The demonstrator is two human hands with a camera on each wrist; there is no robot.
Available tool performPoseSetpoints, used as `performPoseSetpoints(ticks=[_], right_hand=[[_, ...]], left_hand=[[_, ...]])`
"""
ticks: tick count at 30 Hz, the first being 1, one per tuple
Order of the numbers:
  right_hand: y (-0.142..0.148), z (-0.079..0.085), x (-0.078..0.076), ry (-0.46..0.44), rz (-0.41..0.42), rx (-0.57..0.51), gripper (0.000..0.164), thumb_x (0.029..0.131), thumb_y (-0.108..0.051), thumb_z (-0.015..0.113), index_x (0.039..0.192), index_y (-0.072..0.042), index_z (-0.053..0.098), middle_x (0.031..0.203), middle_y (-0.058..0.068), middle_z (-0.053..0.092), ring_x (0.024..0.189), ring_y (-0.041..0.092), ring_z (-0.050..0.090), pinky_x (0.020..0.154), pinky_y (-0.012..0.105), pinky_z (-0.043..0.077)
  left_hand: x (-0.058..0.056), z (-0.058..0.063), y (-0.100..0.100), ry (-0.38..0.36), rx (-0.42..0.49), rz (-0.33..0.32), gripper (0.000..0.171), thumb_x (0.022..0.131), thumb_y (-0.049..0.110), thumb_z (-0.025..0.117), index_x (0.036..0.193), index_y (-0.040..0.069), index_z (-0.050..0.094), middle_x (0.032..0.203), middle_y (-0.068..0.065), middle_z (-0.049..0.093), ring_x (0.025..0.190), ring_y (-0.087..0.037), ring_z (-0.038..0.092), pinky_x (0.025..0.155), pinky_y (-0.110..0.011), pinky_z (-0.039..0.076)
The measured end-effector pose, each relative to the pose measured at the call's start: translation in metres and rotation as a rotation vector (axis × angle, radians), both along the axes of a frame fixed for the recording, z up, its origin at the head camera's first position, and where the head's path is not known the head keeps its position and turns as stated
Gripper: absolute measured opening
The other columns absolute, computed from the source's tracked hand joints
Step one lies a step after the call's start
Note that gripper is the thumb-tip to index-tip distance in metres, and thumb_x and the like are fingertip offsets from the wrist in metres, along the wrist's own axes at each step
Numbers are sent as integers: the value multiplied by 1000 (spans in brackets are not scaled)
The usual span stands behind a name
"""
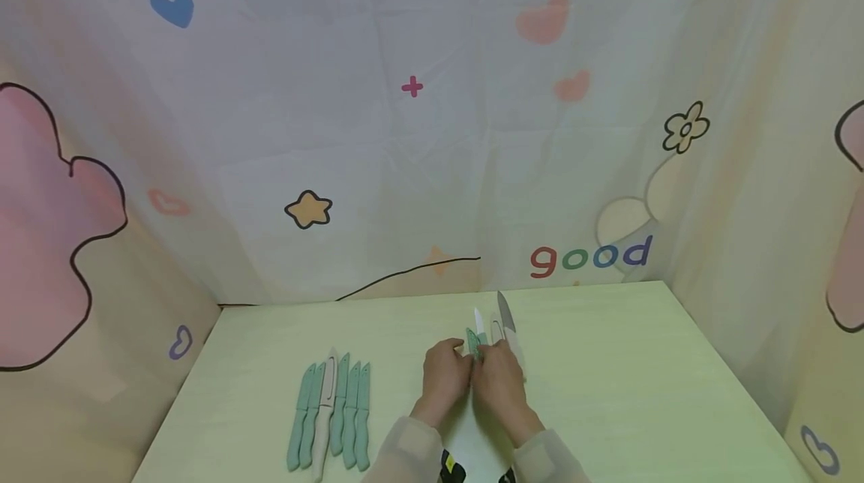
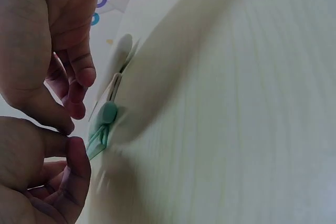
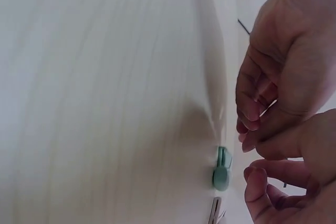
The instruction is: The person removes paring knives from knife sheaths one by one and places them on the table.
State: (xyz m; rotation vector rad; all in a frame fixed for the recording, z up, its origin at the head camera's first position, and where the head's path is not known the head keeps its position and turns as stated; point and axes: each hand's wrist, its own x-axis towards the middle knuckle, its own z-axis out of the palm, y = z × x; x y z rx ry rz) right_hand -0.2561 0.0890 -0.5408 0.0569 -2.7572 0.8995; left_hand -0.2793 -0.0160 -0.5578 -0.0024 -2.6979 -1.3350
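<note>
My left hand (image 1: 445, 374) and right hand (image 1: 498, 382) meet just above the table, their fingertips touching. In the left wrist view the left hand (image 2: 42, 177) is lower and the right hand (image 2: 50, 45) above; fingers are loosely bent, with nothing visible between them. Beneath them lie a green-handled knife (image 2: 109, 113) with a bare pale blade (image 1: 478, 318) and a green sheath (image 1: 471, 340). Right of these are a white sheath (image 1: 496, 329) and a larger knife with a bare grey blade (image 1: 506, 312) and pale handle, partly hidden by the right hand.
Left on the pale table (image 1: 641, 393) lie several green sheathed knives (image 1: 340, 408) side by side, with a white sheathed knife (image 1: 324, 412) among them. A printed curtain (image 1: 405, 168) encloses the table's back and sides.
</note>
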Motion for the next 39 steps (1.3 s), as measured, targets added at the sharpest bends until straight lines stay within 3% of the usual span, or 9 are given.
performPoseSetpoints(ticks=[3, 7, 15, 21, 26, 39], right_hand=[[-3, 0, 5, 20, 27, -37, 23, 84, -2, 63, 103, 7, 70, 83, 16, 58, 71, 25, 55, 58, 41, 53], [-8, 2, 14, 24, 69, -111, 24, 83, -1, 63, 104, 8, 69, 82, 13, 61, 72, 22, 54, 59, 37, 51], [-17, 3, 31, -157, 141, -388, 28, 85, -5, 61, 111, 3, 69, 84, 7, 65, 67, 12, 57, 52, 27, 51], [-28, 2, 45, -316, 199, -638, 31, 88, -6, 58, 116, 7, 65, 90, 14, 70, 67, 22, 65, 59, 34, 59], [-34, 0, 51, -378, 241, -801, 32, 90, -4, 57, 117, 12, 62, 99, 20, 71, 76, 27, 67, 73, 43, 61], [-47, 3, 63, -456, 323, -915, 33, 92, -8, 57, 119, 11, 61, 106, 20, 69, 87, 20, 66, 81, 37, 59]], left_hand=[[6, 0, -6, -8, 21, -1, 29, 84, 8, 66, 111, -1, 68, 69, 0, 65, 53, -7, 52, 47, -24, 50], [15, 1, -15, 3, 24, 7, 27, 84, 9, 67, 110, 1, 69, 71, 1, 64, 56, -7, 53, 49, -26, 50], [37, -1, -38, 17, -24, 18, 26, 84, 10, 69, 109, 2, 69, 76, 0, 61, 62, -10, 52, 52, -28, 49], [58, 9, -54, -8, -64, 12, 32, 84, 11, 68, 113, -2, 66, 82, -2, 59, 68, -13, 52, 54, -29, 48], [72, 17, -64, -32, -73, 7, 34, 85, 12, 67, 116, -2, 64, 91, -7, 61, 78, -16, 59, 61, -34, 54], [93, 15, -82, -23, -97, 24, 36, 85, 16, 70, 115, -2, 64, 91, -7, 62, 76, -14, 59, 67, -36, 54]])
